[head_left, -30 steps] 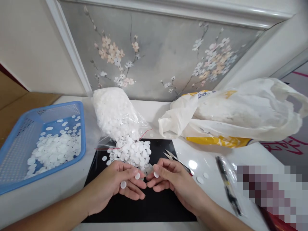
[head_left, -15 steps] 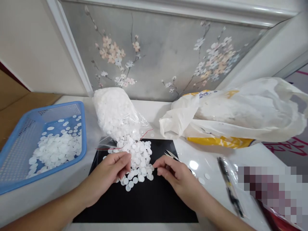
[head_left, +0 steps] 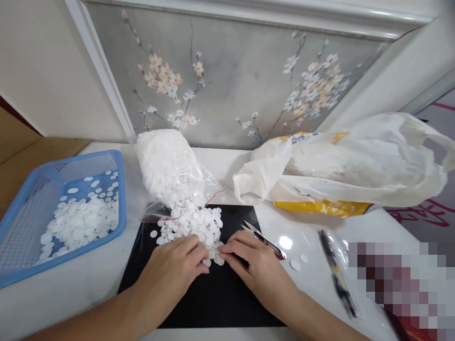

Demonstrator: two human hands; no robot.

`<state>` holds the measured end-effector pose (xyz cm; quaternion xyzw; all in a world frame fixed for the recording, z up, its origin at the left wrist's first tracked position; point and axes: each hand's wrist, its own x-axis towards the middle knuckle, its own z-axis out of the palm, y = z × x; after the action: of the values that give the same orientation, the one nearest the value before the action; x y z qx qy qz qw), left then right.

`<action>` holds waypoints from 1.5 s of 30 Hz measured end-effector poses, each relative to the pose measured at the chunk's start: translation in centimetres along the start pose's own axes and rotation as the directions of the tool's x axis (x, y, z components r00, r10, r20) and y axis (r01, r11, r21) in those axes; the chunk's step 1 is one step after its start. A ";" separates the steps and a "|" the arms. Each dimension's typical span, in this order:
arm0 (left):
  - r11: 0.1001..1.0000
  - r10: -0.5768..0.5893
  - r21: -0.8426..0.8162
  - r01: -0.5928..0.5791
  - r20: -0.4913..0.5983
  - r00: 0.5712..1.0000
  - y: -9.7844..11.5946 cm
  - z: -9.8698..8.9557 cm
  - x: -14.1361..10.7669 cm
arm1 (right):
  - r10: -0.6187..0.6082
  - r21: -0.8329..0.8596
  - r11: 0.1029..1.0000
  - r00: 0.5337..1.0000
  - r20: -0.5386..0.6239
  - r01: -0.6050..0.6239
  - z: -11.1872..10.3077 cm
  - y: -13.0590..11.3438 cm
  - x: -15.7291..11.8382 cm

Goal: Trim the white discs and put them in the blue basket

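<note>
Brings the left hand [head_left: 177, 265] over the near edge of the white disc heap [head_left: 194, 222], closer to the right hand [head_left: 252, 259] than half a second ago. Angles both hands inward over the black mat [head_left: 216, 305], palms down and just apart. Curls the left fingers over the nearest discs; cannot tell whether pinching any. Sets the right thumb and forefinger close together at the heap's right edge, with the grip unclear and thread snips [head_left: 272, 246] just beyond the knuckles.

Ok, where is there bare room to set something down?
Bare patches: the black mat between left hand, right hand and its near edge; the white tabletop between blue basket and mat. Crowded: the mat's far side, with white discs and clear bag, snips at its right edge.
</note>
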<state>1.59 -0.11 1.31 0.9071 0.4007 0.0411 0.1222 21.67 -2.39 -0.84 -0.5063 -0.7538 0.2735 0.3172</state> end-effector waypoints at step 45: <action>-0.081 -0.276 -0.899 0.431 0.436 0.857 -1.3 -3.8 0.7 | 0.125 -0.068 0.991 0.988 0.091 -0.119 -0.2 -0.8 -0.2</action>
<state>0.45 1.93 4.62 0.4262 0.4728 0.2197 0.7393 21.43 -2.82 -0.14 -0.5476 -0.7437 0.2928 0.2475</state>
